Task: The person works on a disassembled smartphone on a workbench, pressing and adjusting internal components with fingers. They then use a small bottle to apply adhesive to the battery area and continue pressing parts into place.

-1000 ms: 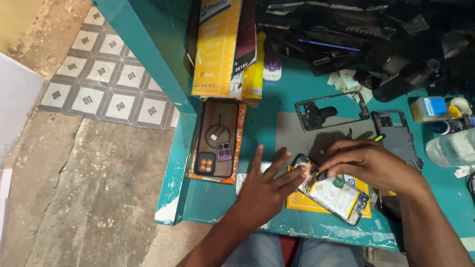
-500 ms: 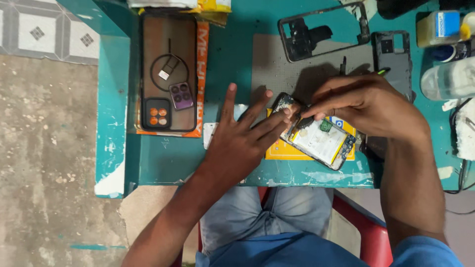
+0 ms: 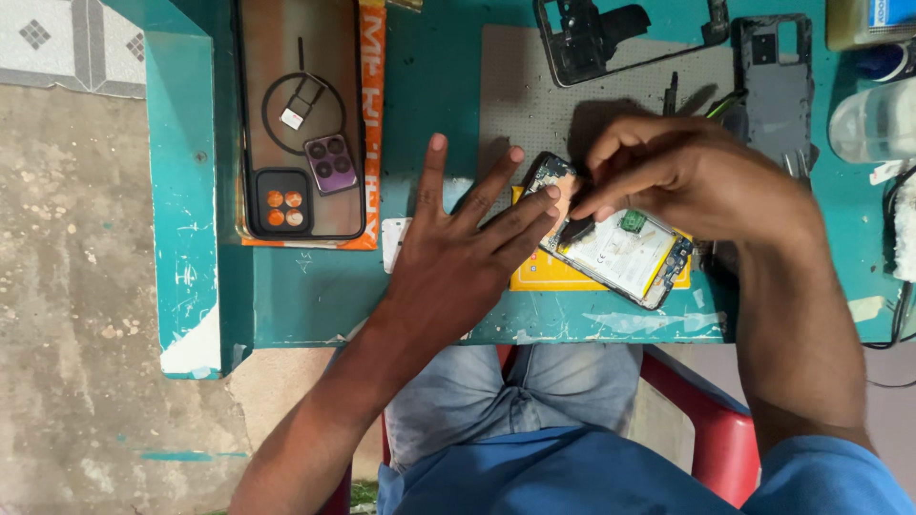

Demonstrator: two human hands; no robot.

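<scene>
An opened phone (image 3: pixel 625 253) with its white battery and green board showing lies on a yellow card (image 3: pixel 539 278) at the front of the teal table (image 3: pixel 315 296). My left hand (image 3: pixel 458 257) lies flat with fingers spread, its fingertips pressing the phone's left end. My right hand (image 3: pixel 692 176) hovers over the phone from the right, thumb and fingers pinched on a small dark tool (image 3: pixel 576 230) whose tip touches the phone's upper left part. The hand hides part of the phone.
A grey work mat (image 3: pixel 530 105) carries a phone frame (image 3: pixel 625 43) and a dark back cover (image 3: pixel 778 86). A clear phone case on an orange pack (image 3: pixel 301 124) lies left. A clear container (image 3: pixel 873 119) sits at right. A red chair (image 3: pixel 711 429) is under me.
The view has tilted down and drawn closer to the table's front. Both hands stay on the opened phone; my right hand's pinch has shifted slightly towards the phone's upper left.
</scene>
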